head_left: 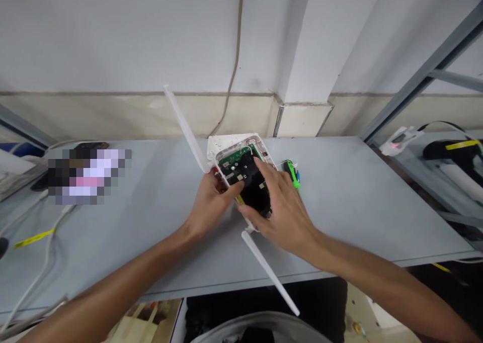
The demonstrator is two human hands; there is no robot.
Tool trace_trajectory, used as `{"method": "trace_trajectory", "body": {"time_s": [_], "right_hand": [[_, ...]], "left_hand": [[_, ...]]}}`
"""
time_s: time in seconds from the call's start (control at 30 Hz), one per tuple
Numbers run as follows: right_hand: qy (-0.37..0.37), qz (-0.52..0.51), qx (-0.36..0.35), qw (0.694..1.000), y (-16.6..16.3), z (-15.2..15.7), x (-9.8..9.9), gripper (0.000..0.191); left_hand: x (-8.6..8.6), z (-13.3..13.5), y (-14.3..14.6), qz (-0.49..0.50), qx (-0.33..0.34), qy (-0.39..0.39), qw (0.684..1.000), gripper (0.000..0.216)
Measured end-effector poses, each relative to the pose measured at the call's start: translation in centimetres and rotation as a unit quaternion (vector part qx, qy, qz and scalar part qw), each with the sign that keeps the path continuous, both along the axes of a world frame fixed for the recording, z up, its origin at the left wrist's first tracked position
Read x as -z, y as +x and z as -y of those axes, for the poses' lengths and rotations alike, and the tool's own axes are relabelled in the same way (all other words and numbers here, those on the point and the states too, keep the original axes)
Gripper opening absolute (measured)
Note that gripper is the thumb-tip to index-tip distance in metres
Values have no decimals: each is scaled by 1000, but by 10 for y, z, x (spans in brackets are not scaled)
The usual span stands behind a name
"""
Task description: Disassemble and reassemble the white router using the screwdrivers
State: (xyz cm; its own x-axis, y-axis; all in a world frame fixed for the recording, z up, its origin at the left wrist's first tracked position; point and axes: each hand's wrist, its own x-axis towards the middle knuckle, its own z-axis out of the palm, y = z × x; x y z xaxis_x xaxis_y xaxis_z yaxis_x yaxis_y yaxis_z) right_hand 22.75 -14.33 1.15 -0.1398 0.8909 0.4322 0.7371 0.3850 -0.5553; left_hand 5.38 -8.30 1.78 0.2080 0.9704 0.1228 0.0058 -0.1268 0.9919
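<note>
An opened white router [234,149] lies on the grey table [358,197] with its green circuit board [230,162] exposed. Two long white antennas stick out, one up to the left [184,126], one down toward me [269,272]. My left hand [209,202] grips the router's left edge, thumb resting on the board. My right hand [281,207] is closed around a black part [254,184] that sits over the board, fingers curled on its near end.
A green-handled tool [292,173] lies just right of the router. White cables [41,242] with a yellow tag run along the table's left side. A blurred patch covers items at the far left. Grey shelf rails and devices stand at the right [449,152].
</note>
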Motion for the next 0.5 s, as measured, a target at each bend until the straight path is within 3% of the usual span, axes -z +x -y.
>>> {"method": "trace_trajectory", "body": {"time_s": [0.17, 0.23, 0.37, 0.43, 0.5], "right_hand": [[-13, -53, -8, 998, 4, 6, -12, 84], [7, -88, 11, 996, 10, 4, -18, 69], [116, -121, 58, 984, 31, -5, -32, 26], [155, -140, 22, 978, 40, -3, -40, 18], [147, -144, -78, 975, 43, 5, -47, 16]], "left_hand": [[2, -11, -5, -1, -24, 19, 1000, 51], [3, -15, -7, 15, -18, 13, 1000, 51], [1, -19, -10, 44, 5, -24, 999, 49], [-1, -22, -14, 49, 19, -41, 998, 48], [-4, -27, -19, 32, 60, -58, 996, 47]]}}
